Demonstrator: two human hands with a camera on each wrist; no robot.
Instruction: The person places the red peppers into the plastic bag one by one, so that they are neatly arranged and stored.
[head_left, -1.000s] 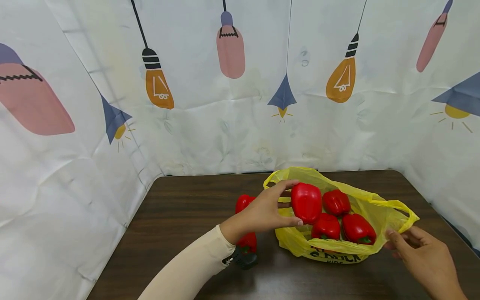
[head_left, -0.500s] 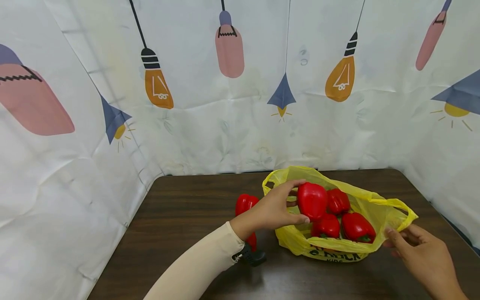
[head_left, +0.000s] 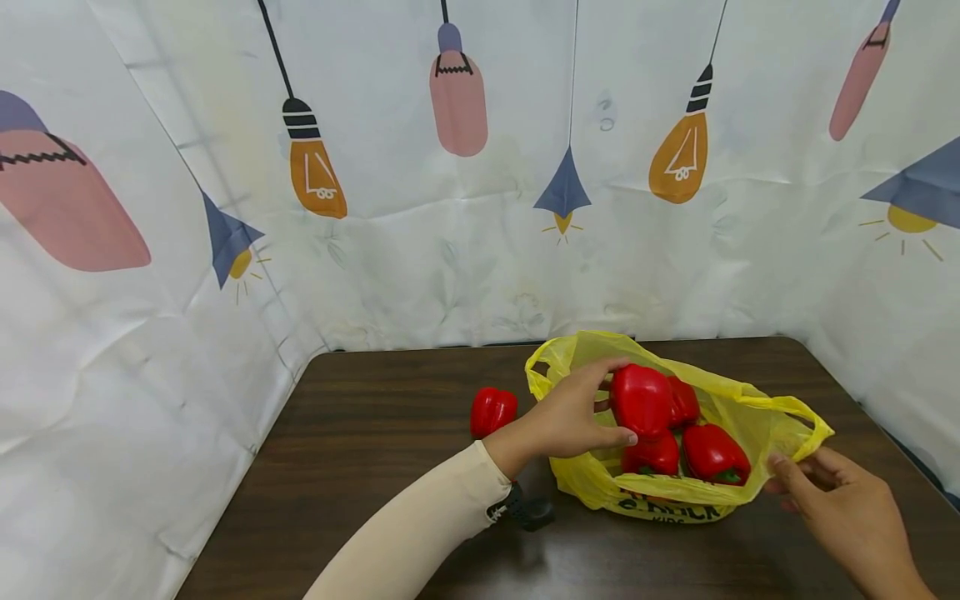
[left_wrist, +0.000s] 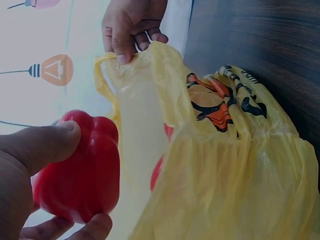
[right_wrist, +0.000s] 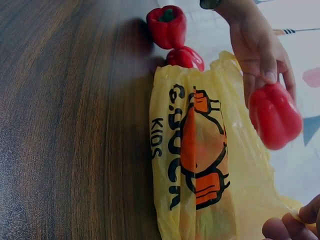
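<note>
My left hand (head_left: 581, 414) grips a red bell pepper (head_left: 641, 402) between thumb and fingers, over the mouth of a yellow plastic bag (head_left: 600, 486). In the left wrist view the held bell pepper (left_wrist: 82, 170) hangs beside the bag's rim. Several more red bell peppers (head_left: 716, 455) lie inside the bag, partly covered by the held one. My right hand (head_left: 851, 508) pinches the bag's handle at its right end, keeping the mouth spread. From the right wrist, the bag's printed side (right_wrist: 200, 150) shows, with black letters and an orange figure.
Left of the bag, a red bell pepper (head_left: 493, 412) lies on the dark wooden table (head_left: 375, 417); the right wrist view shows a second loose bell pepper (right_wrist: 167, 26) near it. A white cloth printed with lamps (head_left: 450, 250) hangs behind the table.
My left hand has moved rightward with the bell pepper, farther over the bag's mouth. The right hand stays on the handle, nearly still.
</note>
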